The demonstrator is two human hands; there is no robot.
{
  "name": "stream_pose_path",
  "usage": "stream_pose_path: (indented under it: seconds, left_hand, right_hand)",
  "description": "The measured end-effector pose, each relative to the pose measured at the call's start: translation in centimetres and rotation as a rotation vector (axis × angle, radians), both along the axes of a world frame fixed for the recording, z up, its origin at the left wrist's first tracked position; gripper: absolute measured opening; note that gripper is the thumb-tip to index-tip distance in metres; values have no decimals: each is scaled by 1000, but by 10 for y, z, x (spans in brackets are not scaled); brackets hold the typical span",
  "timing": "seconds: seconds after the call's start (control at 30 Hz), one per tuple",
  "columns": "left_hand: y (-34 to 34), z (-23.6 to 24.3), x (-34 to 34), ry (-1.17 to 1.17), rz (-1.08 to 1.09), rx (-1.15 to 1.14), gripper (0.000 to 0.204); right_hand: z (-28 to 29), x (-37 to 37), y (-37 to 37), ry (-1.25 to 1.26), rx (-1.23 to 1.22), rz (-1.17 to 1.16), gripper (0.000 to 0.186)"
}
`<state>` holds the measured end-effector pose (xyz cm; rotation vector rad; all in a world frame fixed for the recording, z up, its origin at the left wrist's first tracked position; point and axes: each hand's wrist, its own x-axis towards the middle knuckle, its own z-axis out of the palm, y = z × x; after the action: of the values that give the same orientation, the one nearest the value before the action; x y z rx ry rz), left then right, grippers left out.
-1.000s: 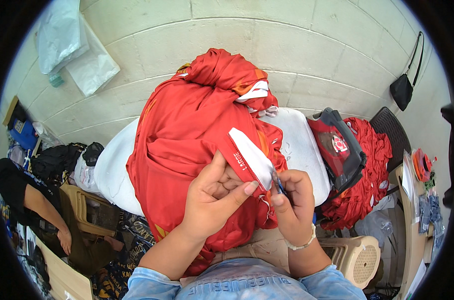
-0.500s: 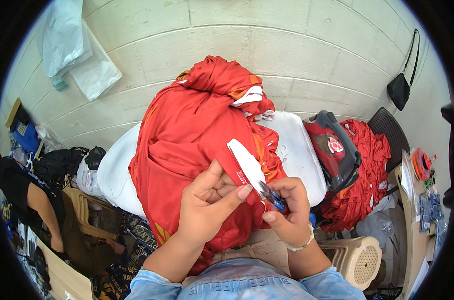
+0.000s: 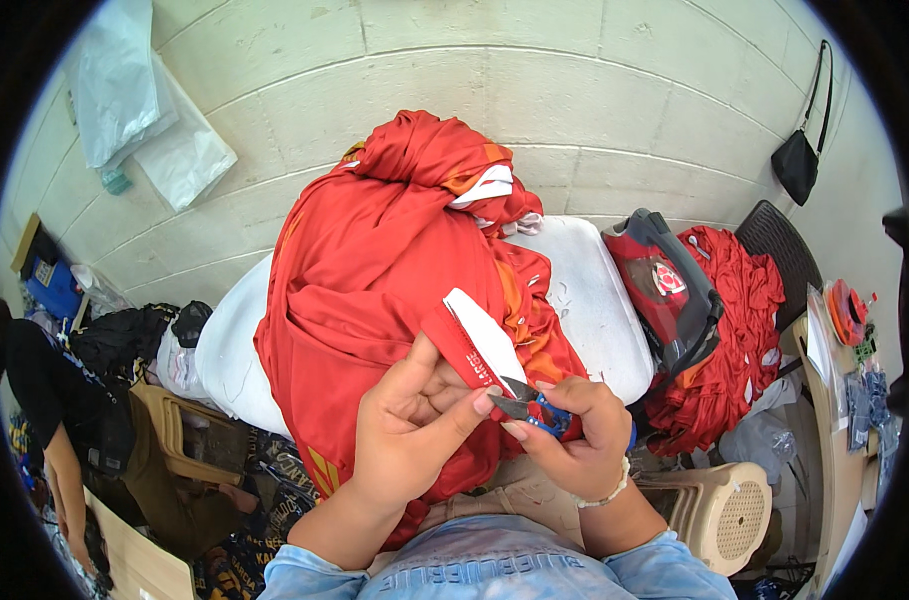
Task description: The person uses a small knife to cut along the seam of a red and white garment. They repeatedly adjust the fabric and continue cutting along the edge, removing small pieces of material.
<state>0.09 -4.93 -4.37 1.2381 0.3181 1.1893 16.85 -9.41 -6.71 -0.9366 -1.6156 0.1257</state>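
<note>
My left hand [image 3: 406, 428] pinches the edge of a red garment between thumb and fingers. The held red-and-white band [image 3: 484, 338] is folded up and carries white lettering. In my right hand [image 3: 586, 428] is a pair of blue-handled thread snips [image 3: 544, 414]. Its two dark blades are parted and point left, right beside the band's lower end and my left thumb. A large heap of red and orange jersey fabric [image 3: 359, 265] lies beyond both hands, spread over a white table [image 3: 606, 310] and hanging down toward my lap.
A grey-and-red clear bag [image 3: 664, 290] and more red fabric [image 3: 731, 300] sit to the right. Below them are stacked beige stools [image 3: 729, 515]. Another person [image 3: 69, 400] is at the left, near a wooden board [image 3: 139, 555]. A block wall [image 3: 534, 100] stands behind the table.
The snips have swung into clearer view, their blades now apart by the band's end. My left hand is nearly still. At the left, the other person's arm has moved lower and further left.
</note>
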Motion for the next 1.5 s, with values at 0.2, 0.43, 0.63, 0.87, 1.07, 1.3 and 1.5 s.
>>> stream_pose_path:
  seconds: [0.2,0.43,0.63,0.87,1.07,1.3,1.5]
  left_hand:
    - [-3,1,-1,-14,-4,21,58]
    - [-4,3,-2,-15,-7,-30,56]
    - [-4,1,-2,44,37,32,56]
    - [-1,-1,2,-52,42,-25,48]
    - [4,-2,-1,-43,64,-54,40]
    - [4,-1,1,-38,62,-37,40]
    - [3,-3,0,-61,52,-20,39]
  right_hand:
    - [2,-4,0,18,-4,6,38]
    - [1,-5,-1,-9,-30,-37,35]
    - [2,-11,-1,397,-275,155,30]
    - [-4,-7,1,287,-435,174,24]
    - [-4,0,1,349,-418,251,28]
    - [3,2,-4,445,-316,312,31]
    - [2,2,-4,353,-315,300,31]
